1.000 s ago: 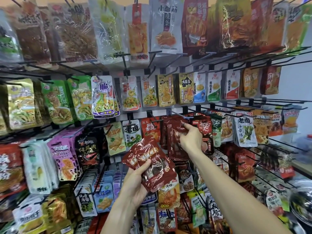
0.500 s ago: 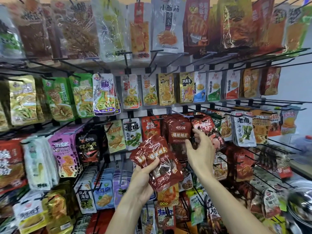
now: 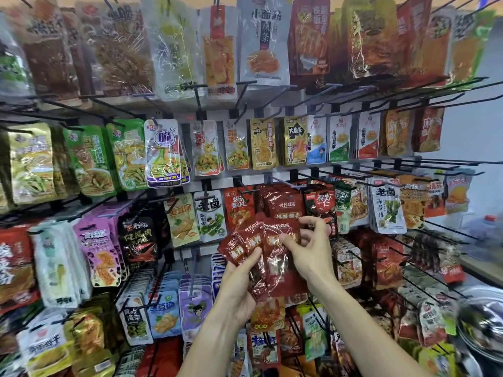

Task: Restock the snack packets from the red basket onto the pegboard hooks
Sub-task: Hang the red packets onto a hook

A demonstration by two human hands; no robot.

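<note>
Head view looks at a pegboard wall [image 3: 246, 183] crowded with hanging snack packets, with both bare hands raised in front of its middle rows. Left hand [image 3: 239, 284] grips a fanned bunch of dark red packets [image 3: 268, 257] from below, thumb pressed across the lower fronts and the other fingers curled behind them. Right hand [image 3: 310, 251] comes in from the right, its thumb and forefinger pinching the top edge of the frontmost packet in that bunch, while the remaining fingers spread loosely above and to the right of the pinch. Directly above the right fingertips, matching dark red packets [image 3: 283, 205] already hang from a black hook [image 3: 285, 183], and the held bunch partly overlaps their lower edges. Just left of the left thumb hangs a white and green seaweed-knot packet [image 3: 209, 216], with a yellow-green packet [image 3: 181, 219] beside it further left. Beyond the right fingers, to the right, hangs a black and red packet [image 3: 321, 208], then a larger white packet with green knots [image 3: 388, 208]. Below both wrists hang more rows of mixed packets. The red basket cannot be made out here.
</note>
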